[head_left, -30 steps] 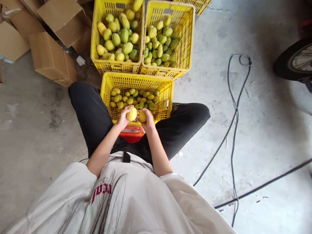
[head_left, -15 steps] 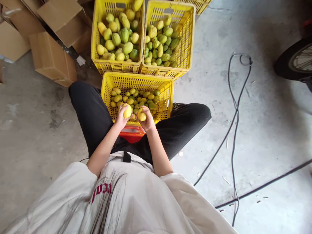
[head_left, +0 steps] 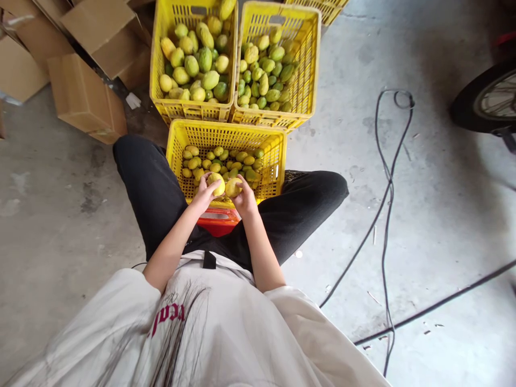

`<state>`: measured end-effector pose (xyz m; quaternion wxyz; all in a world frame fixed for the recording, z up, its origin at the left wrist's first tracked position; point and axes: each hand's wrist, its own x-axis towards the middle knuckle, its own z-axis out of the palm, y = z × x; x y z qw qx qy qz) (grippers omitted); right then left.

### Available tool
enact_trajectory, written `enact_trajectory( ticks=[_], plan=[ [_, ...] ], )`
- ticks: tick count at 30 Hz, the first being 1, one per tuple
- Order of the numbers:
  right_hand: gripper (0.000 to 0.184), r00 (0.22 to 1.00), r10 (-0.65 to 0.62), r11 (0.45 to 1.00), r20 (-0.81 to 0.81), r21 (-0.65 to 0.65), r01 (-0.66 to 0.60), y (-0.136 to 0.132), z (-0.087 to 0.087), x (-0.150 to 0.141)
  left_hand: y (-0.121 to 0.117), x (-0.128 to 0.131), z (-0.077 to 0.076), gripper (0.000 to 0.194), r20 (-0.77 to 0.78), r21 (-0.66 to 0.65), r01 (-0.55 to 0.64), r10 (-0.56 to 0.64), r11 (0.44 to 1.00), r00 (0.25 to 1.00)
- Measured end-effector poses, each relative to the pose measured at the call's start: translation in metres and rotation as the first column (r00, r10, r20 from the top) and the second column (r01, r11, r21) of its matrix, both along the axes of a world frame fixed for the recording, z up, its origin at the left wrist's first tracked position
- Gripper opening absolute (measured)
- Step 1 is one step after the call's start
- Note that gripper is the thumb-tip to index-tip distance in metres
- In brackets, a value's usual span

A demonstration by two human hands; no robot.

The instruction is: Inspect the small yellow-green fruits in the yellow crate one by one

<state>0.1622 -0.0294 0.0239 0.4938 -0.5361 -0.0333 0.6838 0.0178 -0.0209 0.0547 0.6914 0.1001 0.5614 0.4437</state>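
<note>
My left hand (head_left: pixel 204 194) is closed round a yellow lemon (head_left: pixel 216 184), with the fingers along its far side. A second lemon (head_left: pixel 233 187), yellow with darker marks, is gripped by my right hand (head_left: pixel 245 198). The two lemons are side by side, almost touching, over the near part of a yellow plastic crate (head_left: pixel 278 141). Inside that crate lie many small yellow and green lemons (head_left: pixel 242 156); my hands hide some of them.
Beyond stand two more yellow crates, the left crate (head_left: pixel 193 110) and the right crate (head_left: pixel 274 119), holding green and yellow fruit. Cardboard boxes (head_left: pixel 86 97) are at the far left. A looped black cable (head_left: pixel 387 177) and a wheel (head_left: pixel 489 99) are on the right. Something red (head_left: pixel 219 223) shows between my legs.
Both lemons have turned in my fingers and come closer together. The left one has shifted right, and my right fingers have spread along the side of the other.
</note>
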Motion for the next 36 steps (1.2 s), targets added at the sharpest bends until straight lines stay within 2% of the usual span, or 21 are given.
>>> enact_trajectory(
  ticks=[4,8,12,15,18,20,22,26,29,33,36],
  plan=[
    [0.027,0.998,-0.06,0.998,-0.021,-0.025,0.059,0.0,0.004,-0.006,-0.005,0.002,0.001,0.051,0.002,0.012,0.054,-0.054,0.998,0.999],
    [0.019,0.995,-0.043,0.998,-0.087,-0.054,0.038,-0.002,0.015,-0.008,-0.004,0.004,0.007,0.044,0.009,-0.056,0.106,-0.106,0.993,0.994],
    [0.023,0.969,-0.095,0.994,-0.228,-0.067,0.081,-0.003,0.023,-0.003,0.003,0.001,0.011,0.017,0.093,-0.129,-0.006,0.018,0.992,0.996],
    [0.03,0.956,-0.109,0.994,-0.272,-0.015,0.109,-0.001,0.026,-0.001,0.006,-0.003,0.012,0.012,0.147,-0.109,-0.088,0.104,0.99,0.984],
    [0.028,0.969,-0.065,0.997,-0.239,0.026,0.073,0.001,0.027,-0.004,0.004,-0.004,0.012,0.015,0.125,-0.019,-0.082,0.084,0.996,0.989],
    [0.025,0.978,-0.019,0.999,-0.209,0.045,0.029,0.0,0.027,-0.006,0.001,-0.003,0.011,0.022,0.104,0.05,-0.023,0.017,0.998,0.994],
    [0.025,0.983,0.026,0.998,-0.183,0.063,-0.015,-0.002,0.027,-0.008,-0.001,-0.002,0.009,0.026,0.092,0.064,0.057,-0.063,0.996,0.994],
    [0.028,0.992,0.067,0.996,-0.111,0.058,-0.061,-0.005,0.027,-0.008,-0.003,0.001,0.007,0.023,0.064,-0.001,0.11,-0.11,0.994,0.992],
    [0.032,0.997,0.067,0.997,-0.032,0.033,-0.066,-0.006,0.029,-0.008,-0.001,0.0,0.005,0.019,0.035,-0.041,0.101,-0.1,0.994,0.994],
    [0.033,0.998,0.052,0.998,0.03,0.025,-0.053,-0.005,0.029,-0.011,0.002,0.0,0.001,0.022,0.057,-0.167,0.074,-0.065,0.983,0.996],
    [0.034,0.997,0.032,0.999,0.067,0.013,-0.033,-0.005,0.025,-0.011,0.003,0.002,-0.001,0.015,0.038,-0.204,0.031,-0.024,0.979,0.999]
  ],
)
